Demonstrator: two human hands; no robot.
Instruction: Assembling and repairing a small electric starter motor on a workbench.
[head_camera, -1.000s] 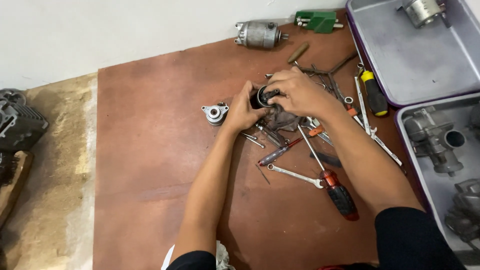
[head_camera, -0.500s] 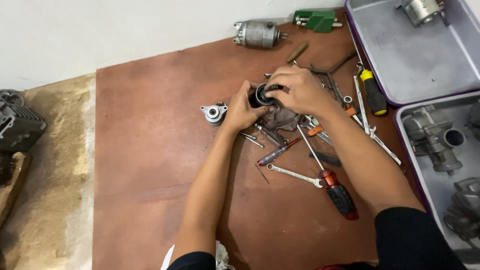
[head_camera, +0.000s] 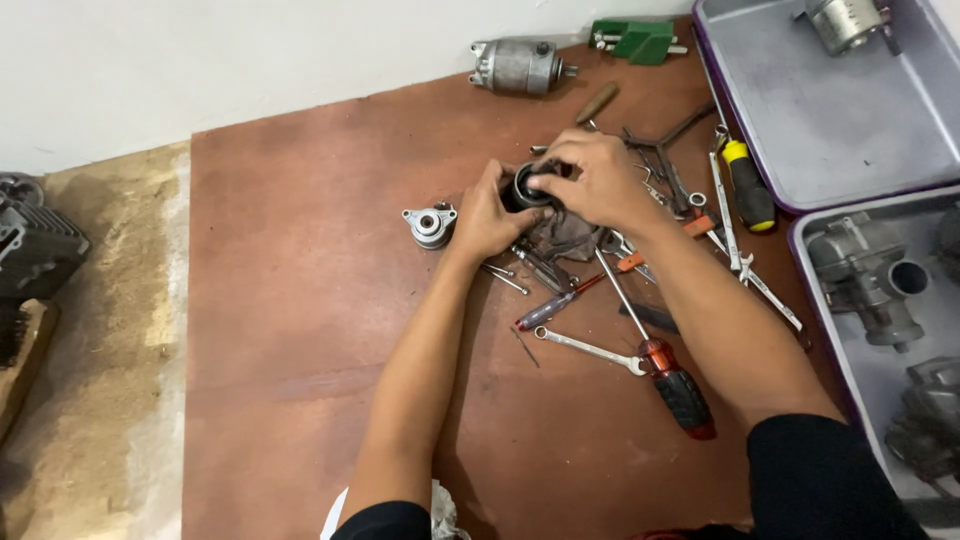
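Little has moved since the earlier frames: both hands remain closed around the same dark round part, shifted only slightly along with the view.

Landmark: the dark round part (head_camera: 532, 187), held just above the brown tabletop (head_camera: 300, 300), near its far middle.

Far left of the part, off the tabletop, a dark engine block (head_camera: 35, 250) sits on the sandy floor. Just left of the part lies a small silver end cap (head_camera: 429, 223). The left hand (head_camera: 488, 215) grips the part from its left side, fingers curled tight against the rim. The right hand (head_camera: 600, 180) covers the part from the right and above, fingers (head_camera: 548, 180) pinched on its top edge. A dark rag (head_camera: 565, 235) lies directly below the part, under the hands.

Behind the part, near the wall, rests a silver starter motor (head_camera: 518, 65); a green tool (head_camera: 640, 40) lies right of it. In front of the part lie a wrench (head_camera: 590, 350) and a red-and-black screwdriver (head_camera: 675, 385). Right of the part is a yellow-and-black screwdriver (head_camera: 745, 180) among loose wrenches. Farther right stand two grey trays (head_camera: 850, 130) holding metal housings (head_camera: 870, 275).
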